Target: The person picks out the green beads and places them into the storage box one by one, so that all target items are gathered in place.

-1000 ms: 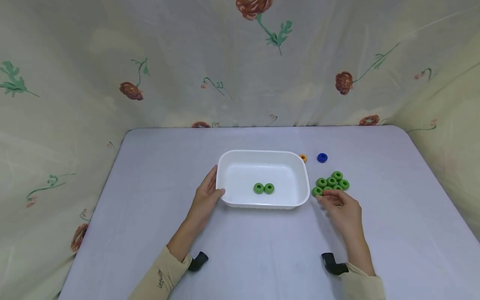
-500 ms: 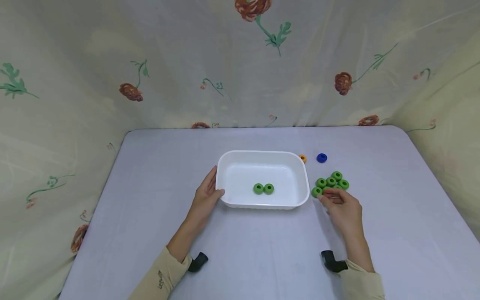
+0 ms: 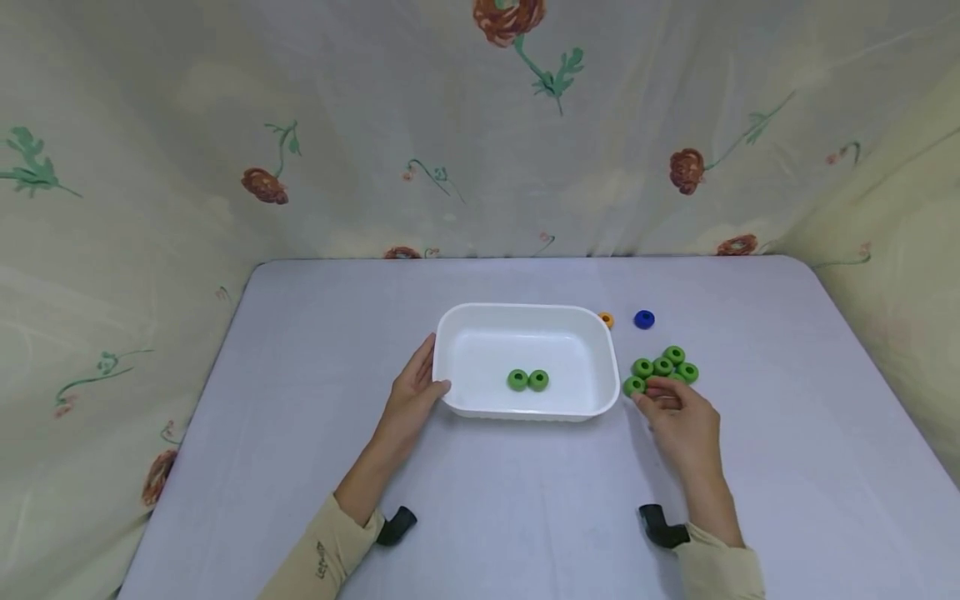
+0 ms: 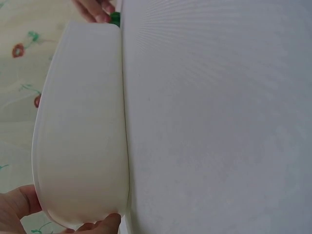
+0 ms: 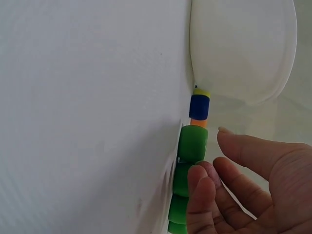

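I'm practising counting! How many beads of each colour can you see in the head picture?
Green round beads with holes: at least 8; the right hand's fingers may hide more
Blue round bead with hole: 1
Orange round bead with hole: 1
Total: at least 10

The white tray (image 3: 480, 348) is a shallow, round-cornered rectangle, upright and open-topped. Two green beads (image 3: 517, 380), round and holed, sit side by side on its floor, holes upward. A cluster of matching green beads (image 3: 663, 367) lies right of the tray, the nearest just beside its wall.
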Demonstrator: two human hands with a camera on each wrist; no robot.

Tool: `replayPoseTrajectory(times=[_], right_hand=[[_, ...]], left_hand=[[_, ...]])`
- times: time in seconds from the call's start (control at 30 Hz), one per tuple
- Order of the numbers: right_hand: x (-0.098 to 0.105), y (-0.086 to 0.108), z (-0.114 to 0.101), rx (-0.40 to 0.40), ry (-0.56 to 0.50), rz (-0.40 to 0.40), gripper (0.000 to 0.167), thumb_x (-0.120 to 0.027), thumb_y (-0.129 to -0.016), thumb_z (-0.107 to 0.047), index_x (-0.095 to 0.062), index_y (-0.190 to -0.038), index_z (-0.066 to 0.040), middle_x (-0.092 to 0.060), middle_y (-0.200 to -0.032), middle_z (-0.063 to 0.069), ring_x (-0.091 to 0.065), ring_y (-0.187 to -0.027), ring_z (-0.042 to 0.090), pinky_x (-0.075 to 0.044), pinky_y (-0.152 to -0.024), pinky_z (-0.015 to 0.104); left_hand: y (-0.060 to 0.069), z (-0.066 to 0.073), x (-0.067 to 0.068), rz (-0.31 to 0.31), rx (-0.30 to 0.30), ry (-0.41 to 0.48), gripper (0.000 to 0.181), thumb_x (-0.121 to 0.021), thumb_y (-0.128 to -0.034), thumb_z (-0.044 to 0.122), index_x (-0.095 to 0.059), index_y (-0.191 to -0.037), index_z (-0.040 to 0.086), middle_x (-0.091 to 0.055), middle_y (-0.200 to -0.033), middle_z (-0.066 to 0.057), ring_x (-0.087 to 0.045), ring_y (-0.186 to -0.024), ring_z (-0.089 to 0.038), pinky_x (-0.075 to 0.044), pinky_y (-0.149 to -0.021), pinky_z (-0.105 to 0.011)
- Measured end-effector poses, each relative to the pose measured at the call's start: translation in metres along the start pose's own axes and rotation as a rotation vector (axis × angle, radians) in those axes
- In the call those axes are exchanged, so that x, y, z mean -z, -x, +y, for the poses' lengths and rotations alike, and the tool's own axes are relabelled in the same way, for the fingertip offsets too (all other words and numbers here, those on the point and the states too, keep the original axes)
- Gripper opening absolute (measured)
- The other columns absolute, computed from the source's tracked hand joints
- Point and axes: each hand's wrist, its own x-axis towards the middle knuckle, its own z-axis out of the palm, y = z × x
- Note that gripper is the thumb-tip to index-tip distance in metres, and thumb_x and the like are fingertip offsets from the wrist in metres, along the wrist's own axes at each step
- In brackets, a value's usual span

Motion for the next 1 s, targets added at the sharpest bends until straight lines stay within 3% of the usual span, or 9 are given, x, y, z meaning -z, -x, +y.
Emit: replayPoseTrajectory(times=[0.4, 0.77, 1.0], right_hand=[[-0.008, 0.001, -0.002, 0.05, 0.002, 0.007, 0.037, -0.076, -0.088, -0.017, -0.068, -0.121, -0.002, -0.072, -0.112, 0.02, -0.067, -0.097, 0.028, -0.047, -0.062, 0.01], [-0.017, 0.0, -0.007, 0.071, 0.092, -0.007, 0.049, -0.073, -0.09, -0.016, -0.06, -0.134, -0.001, -0.07, -0.11, 0.019, -0.066, -0.096, 0.03, -0.051, -0.07, 0.024], [-0.021, -0.002, -0.006, 0.11, 0.157, -0.021, 0.05, -0.069, -0.09, -0.015, -0.058, -0.136, 0.002, -0.071, -0.106, 0.02, -0.065, -0.088, 0.029, -0.048, -0.064, 0.023]], left_hand=[[0.0, 0.0, 0.0, 0.0, -0.001, 0.008, 0.077, -0.053, -0.0927, -0.004, -0.023, -0.161, 0.018, -0.02, -0.169, -0.002, -0.02, -0.157, -0.018, -0.027, -0.128, -0.033], [0.001, 0.001, 0.0, -0.003, -0.003, 0.009, 0.078, -0.053, -0.0926, -0.004, -0.023, -0.161, 0.017, -0.02, -0.169, -0.002, -0.02, -0.157, -0.018, -0.026, -0.128, -0.034], [0.001, 0.001, 0.0, -0.005, 0.0, 0.004, 0.078, -0.053, -0.0928, -0.003, -0.022, -0.161, 0.017, -0.019, -0.169, -0.002, -0.02, -0.157, -0.018, -0.026, -0.128, -0.034]])
